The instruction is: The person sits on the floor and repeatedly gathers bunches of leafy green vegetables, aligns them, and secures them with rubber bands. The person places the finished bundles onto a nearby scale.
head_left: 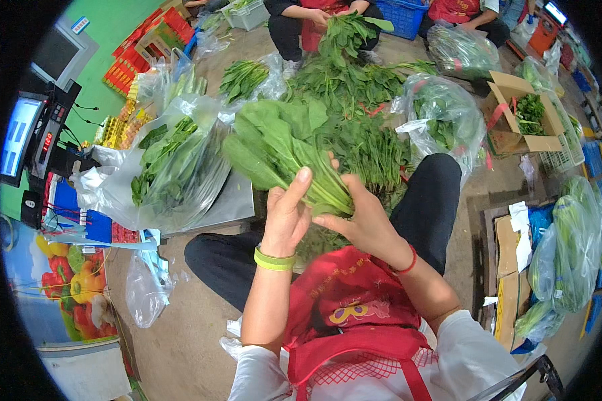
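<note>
A bunch of broad-leafed greens with long pale stems is held up in front of me. My left hand grips it from the left with the thumb raised, and my right hand holds the stems at the right. Just beyond lies a heap of loose leafy greens and thin stems. To the left, an open clear plastic bag of greens rests on a metal surface. My yellow-green wristband and red string bracelet show below my hands.
Bagged greens, a cardboard box and long wrapped bundles are at the right. A scale display and stacked red boxes stand left. Two people sit opposite me, one holding greens, near a blue crate.
</note>
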{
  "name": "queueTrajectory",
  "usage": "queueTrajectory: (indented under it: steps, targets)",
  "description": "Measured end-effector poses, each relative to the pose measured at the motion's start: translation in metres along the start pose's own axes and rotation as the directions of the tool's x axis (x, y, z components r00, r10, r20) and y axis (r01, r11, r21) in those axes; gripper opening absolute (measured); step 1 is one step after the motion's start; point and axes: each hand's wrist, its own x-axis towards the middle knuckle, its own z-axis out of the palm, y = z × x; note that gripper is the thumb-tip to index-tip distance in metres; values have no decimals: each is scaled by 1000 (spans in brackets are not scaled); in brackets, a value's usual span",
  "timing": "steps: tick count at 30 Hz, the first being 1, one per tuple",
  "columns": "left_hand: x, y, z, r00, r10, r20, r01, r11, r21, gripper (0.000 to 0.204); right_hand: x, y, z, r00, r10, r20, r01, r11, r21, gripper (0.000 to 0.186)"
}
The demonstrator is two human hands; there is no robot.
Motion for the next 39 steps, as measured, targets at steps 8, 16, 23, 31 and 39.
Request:
queueTrajectory:
  steps: [8, 16, 23, 31, 39]
  targets:
    - [5, -3, -12, 995, 31, 95, -19, 992, -122, 64, 3, 9, -7, 993, -36, -110, 64, 964, 260, 18]
    - [10, -8, -24, 998, 69, -13, -70, 967, -244, 61, 7, 10, -4, 950, 194, -244, -61, 883, 465, 19]
    - [8, -8, -29, 974, 196, -114, -226, 876, -425, 62, 33, 25, -10, 852, 355, -385, -64, 800, 596, 21]
    - [5, -2, -27, 961, 272, -47, -264, 857, -442, 85, 51, 19, -12, 999, 14, -48, -5, 982, 189, 26]
    - [13, -11, -38, 936, 350, -32, -310, 780, -543, 95, 54, -17, 7, 943, -291, 162, 302, 952, -47, 42]
